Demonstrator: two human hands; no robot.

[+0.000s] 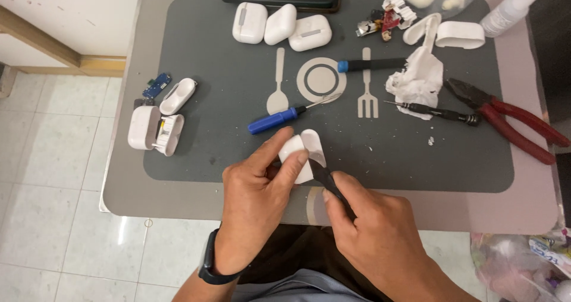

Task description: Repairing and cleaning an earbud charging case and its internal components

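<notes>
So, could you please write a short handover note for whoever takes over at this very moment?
Left hand: grips the small white case, lid open, over the grey mat.
Right hand: holds a thin dark tool, tip at the case's seam.
Nearby: blue screwdriver, three closed white cases, red pliers, crumpled tissue.
Done: one case lies in parts at the mat's left edge.
Left: the held case is not yet apart.
</notes>
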